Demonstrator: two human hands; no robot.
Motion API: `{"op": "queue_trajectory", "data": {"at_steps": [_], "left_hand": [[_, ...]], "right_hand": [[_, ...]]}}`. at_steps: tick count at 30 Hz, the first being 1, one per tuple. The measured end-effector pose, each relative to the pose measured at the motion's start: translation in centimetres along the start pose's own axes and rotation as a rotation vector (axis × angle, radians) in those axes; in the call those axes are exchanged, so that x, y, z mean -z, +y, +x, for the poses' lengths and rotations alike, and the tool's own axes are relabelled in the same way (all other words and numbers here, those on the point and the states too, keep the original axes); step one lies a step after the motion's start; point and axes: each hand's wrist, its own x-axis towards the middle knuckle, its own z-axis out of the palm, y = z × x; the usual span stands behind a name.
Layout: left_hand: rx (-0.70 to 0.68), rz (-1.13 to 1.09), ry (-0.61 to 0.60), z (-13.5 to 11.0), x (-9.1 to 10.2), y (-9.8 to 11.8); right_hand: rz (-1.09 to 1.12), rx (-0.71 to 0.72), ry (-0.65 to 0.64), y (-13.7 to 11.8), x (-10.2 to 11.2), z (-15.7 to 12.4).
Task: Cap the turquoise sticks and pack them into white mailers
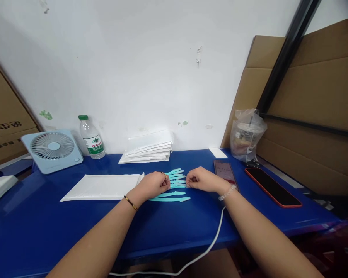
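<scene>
Both hands meet mid-worktop (75,231) over a fan of teal strips (177,177). Left hand (153,184) is curled shut over one end of the fan. Right hand (201,179) is pinched closed on the other end. Two spare strips (171,197) lie loose just nearer. A mailer (101,187) lies left of the hands and a phone (225,172) right.
</scene>
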Motion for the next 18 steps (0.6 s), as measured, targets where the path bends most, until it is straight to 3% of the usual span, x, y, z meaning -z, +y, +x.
{"op": "queue_trajectory", "data": {"at_steps": [6,11,14,18], "left_hand": [[-0.021,-0.038,0.003,0.3,-0.6,0.3],[0.035,-0.095,0.143,-0.2,0.3,0.4],[-0.004,-0.087,0.035,-0.8,1.2,0.5],[0.016,-0.084,-0.127,-1.0,1.4,0.9]], "right_hand": [[0.041,0.044,0.011,-0.6,-1.2,0.9],[0.0,-0.131,0.196,0.7,1.2,-0.5],[-0.078,-0.29,0.201,2.0,2.9,-1.7],[-0.078,-0.368,0.008,2.9,2.8,-1.9]]}}
